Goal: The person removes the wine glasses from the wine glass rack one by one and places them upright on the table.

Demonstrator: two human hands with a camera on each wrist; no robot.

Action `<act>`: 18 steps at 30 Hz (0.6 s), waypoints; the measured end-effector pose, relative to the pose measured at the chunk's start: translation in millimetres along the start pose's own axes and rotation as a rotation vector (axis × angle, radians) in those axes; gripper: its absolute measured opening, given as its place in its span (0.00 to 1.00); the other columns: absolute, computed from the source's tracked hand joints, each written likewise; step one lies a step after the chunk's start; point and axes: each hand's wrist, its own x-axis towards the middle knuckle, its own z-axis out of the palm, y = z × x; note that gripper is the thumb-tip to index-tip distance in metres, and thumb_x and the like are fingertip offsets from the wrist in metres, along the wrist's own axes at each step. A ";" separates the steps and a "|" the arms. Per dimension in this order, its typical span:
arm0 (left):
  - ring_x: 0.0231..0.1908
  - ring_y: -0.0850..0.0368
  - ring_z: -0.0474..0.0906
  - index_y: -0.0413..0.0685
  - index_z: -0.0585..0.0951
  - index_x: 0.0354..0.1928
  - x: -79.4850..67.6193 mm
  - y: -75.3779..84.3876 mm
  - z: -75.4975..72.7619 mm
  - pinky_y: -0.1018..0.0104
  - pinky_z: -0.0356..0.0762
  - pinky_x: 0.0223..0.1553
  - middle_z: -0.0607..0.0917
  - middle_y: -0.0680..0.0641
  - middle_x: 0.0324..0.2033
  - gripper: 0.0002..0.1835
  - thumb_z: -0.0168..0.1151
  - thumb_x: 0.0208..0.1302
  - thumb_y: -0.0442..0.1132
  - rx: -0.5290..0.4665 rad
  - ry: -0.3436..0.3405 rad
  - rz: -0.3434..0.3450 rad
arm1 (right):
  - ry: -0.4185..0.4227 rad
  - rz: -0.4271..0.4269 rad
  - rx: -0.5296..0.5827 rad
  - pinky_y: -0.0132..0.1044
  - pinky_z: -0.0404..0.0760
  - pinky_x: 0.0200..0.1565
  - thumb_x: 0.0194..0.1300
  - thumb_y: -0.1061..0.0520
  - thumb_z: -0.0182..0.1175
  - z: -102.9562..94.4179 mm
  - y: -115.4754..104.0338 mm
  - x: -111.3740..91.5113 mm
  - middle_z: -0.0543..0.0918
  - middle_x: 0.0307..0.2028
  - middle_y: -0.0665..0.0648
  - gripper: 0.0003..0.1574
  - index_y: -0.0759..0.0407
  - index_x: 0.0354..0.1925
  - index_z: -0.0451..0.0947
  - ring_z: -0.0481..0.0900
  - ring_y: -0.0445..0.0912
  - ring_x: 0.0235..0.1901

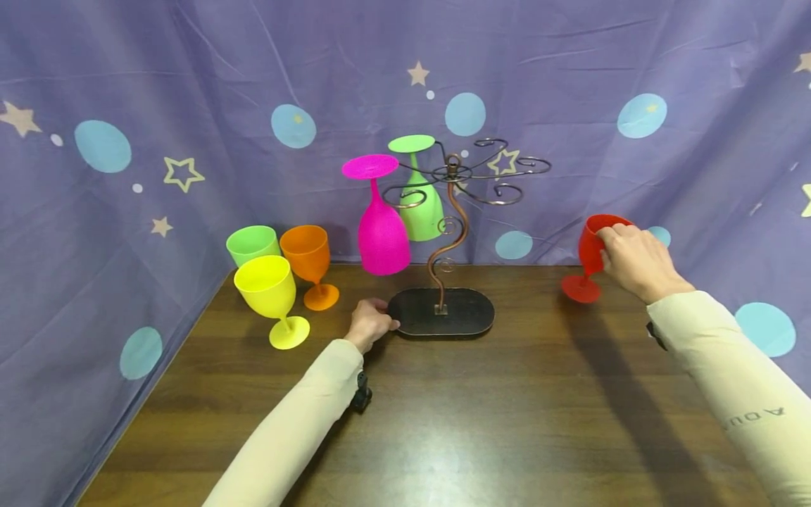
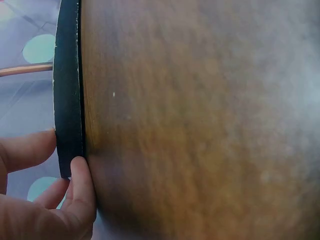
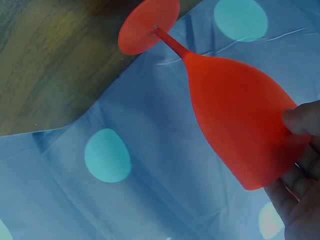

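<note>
My right hand [image 1: 640,260] grips the red goblet [image 1: 591,246] by its bowl near the rim. In the right wrist view the thumb lies on the outside of the bowl, and the foot points toward the table. Whether that foot touches the table, I cannot tell. At the middle stands a metal wine glass rack [image 1: 453,246] with curled arms. My left hand [image 1: 369,324] pinches the left end of its black oval base [image 1: 469,313]. A magenta goblet [image 1: 383,232] and a green goblet [image 1: 423,211] hang upside down from the rack's left arms.
On the table's left side stand a yellow goblet [image 1: 266,289], an orange goblet [image 1: 307,257] and another green goblet [image 1: 250,243], all upright. A purple patterned curtain [image 1: 355,70] rises behind the brown wooden table [image 1: 507,422]. Several rack arms on the right carry no goblet.
</note>
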 end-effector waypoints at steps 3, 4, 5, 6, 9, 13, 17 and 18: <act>0.48 0.42 0.78 0.35 0.77 0.52 -0.1 -1.0 -0.1 0.53 0.75 0.50 0.81 0.36 0.47 0.27 0.71 0.45 0.28 -0.009 0.001 0.004 | -0.017 0.026 0.006 0.56 0.71 0.29 0.51 0.70 0.56 7.8 3.3 0.4 0.76 0.28 0.63 0.09 0.68 0.34 0.74 0.75 0.62 0.31; 0.48 0.42 0.78 0.35 0.77 0.52 -0.1 -0.8 0.4 0.53 0.75 0.50 0.81 0.36 0.47 0.27 0.71 0.45 0.28 -0.012 0.001 0.006 | -0.017 0.031 0.006 0.56 0.71 0.29 0.51 0.69 0.56 9.2 5.0 0.1 0.76 0.27 0.63 0.08 0.68 0.34 0.74 0.75 0.62 0.31; 0.47 0.42 0.78 0.35 0.77 0.51 0.0 -0.8 0.9 0.53 0.76 0.50 0.81 0.36 0.47 0.27 0.71 0.45 0.28 -0.014 0.002 0.008 | -0.019 0.038 0.008 0.56 0.71 0.28 0.51 0.69 0.56 10.6 6.6 -0.1 0.76 0.27 0.63 0.08 0.68 0.33 0.74 0.75 0.63 0.31; 0.47 0.42 0.78 0.35 0.77 0.51 -0.1 -0.8 1.3 0.54 0.76 0.49 0.81 0.36 0.46 0.27 0.71 0.45 0.28 -0.014 0.003 0.010 | -0.022 0.046 0.012 0.56 0.71 0.28 0.50 0.69 0.56 11.9 8.1 -0.4 0.75 0.26 0.62 0.07 0.67 0.33 0.74 0.75 0.63 0.31; 0.45 0.43 0.79 0.34 0.77 0.50 -0.5 -0.8 1.8 0.54 0.77 0.47 0.82 0.37 0.44 0.26 0.71 0.44 0.27 -0.010 0.007 0.018 | -0.035 0.077 0.019 0.57 0.71 0.28 0.50 0.69 0.56 15.2 12.5 -0.9 0.75 0.27 0.63 0.07 0.67 0.32 0.74 0.75 0.63 0.31; 0.42 0.45 0.79 0.34 0.77 0.49 -1.0 -1.3 1.0 0.55 0.77 0.45 0.82 0.38 0.42 0.26 0.71 0.44 0.27 -0.001 0.011 0.026 | -0.056 0.108 0.028 0.58 0.71 0.27 0.51 0.68 0.56 18.5 16.8 -1.7 0.76 0.28 0.63 0.07 0.66 0.33 0.73 0.75 0.64 0.30; 0.39 0.47 0.78 0.34 0.77 0.50 -1.0 -1.5 -0.1 0.57 0.77 0.43 0.82 0.40 0.38 0.26 0.71 0.44 0.27 -0.004 0.005 0.025 | -0.080 0.130 0.039 0.59 0.72 0.26 0.51 0.68 0.56 20.8 19.2 -3.2 0.76 0.29 0.64 0.07 0.67 0.33 0.74 0.76 0.64 0.31; 0.38 0.47 0.78 0.34 0.77 0.51 -1.5 -1.1 -0.6 0.57 0.77 0.42 0.82 0.40 0.37 0.27 0.71 0.44 0.28 -0.004 0.001 0.026 | -0.087 0.135 0.040 0.59 0.72 0.27 0.51 0.68 0.56 21.2 19.5 -3.6 0.77 0.30 0.64 0.08 0.67 0.34 0.74 0.76 0.64 0.32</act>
